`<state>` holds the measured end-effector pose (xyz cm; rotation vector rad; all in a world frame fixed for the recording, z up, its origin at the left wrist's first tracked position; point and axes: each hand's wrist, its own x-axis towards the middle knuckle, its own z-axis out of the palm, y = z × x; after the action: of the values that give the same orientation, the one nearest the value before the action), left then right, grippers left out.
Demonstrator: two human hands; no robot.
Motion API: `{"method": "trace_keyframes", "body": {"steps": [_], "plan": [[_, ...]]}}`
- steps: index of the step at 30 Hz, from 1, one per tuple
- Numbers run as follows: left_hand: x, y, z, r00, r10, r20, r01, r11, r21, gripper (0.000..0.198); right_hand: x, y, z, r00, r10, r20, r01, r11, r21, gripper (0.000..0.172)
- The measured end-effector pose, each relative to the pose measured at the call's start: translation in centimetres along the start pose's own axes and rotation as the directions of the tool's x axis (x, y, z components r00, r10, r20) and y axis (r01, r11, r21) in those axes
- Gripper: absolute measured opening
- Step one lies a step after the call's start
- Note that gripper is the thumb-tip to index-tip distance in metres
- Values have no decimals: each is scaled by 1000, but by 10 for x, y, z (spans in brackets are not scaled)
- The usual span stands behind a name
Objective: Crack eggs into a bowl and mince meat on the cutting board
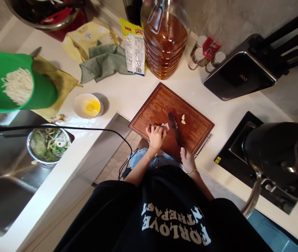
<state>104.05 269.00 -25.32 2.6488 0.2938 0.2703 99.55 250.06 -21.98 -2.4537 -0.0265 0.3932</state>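
Note:
On the brown wooden cutting board, my left hand has its fingers curled over a pale pinkish piece of food, too small to identify. My right hand grips the handle of a dark-bladed kitchen knife. The blade lies over the board, just right of the food piece, with small reddish bits beside it. Two pale garlic cloves rest on the board to the right of the blade.
A bowl with egg and a green colander of noodle-like strips stand left. The sink holds a metal bowl of greens. A large oil jug, knife block and black pot stand around. A cable crosses left.

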Motion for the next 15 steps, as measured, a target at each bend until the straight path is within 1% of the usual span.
{"method": "trace_keyframes", "body": {"steps": [3,6,8,13,15], "plan": [[0,1,1,1000,0,-10,0,1000,10,23,2,-9,9,998,-39,40,41,998,-48,58],[0,1,1,1000,-2,-16,2,1000,6,23,3,-14,15,997,-19,73,27,993,-119,55],[1,1,2,1000,-3,-14,3,1000,0,24,0,-13,14,996,-8,86,21,987,-158,54],[4,1,4,1000,-7,-17,7,1000,-18,23,-15,-7,5,995,-35,94,56,970,-237,52],[4,2,5,1000,7,-12,-7,1000,-17,23,-14,-9,5,994,-6,113,38,958,-285,50]]}}
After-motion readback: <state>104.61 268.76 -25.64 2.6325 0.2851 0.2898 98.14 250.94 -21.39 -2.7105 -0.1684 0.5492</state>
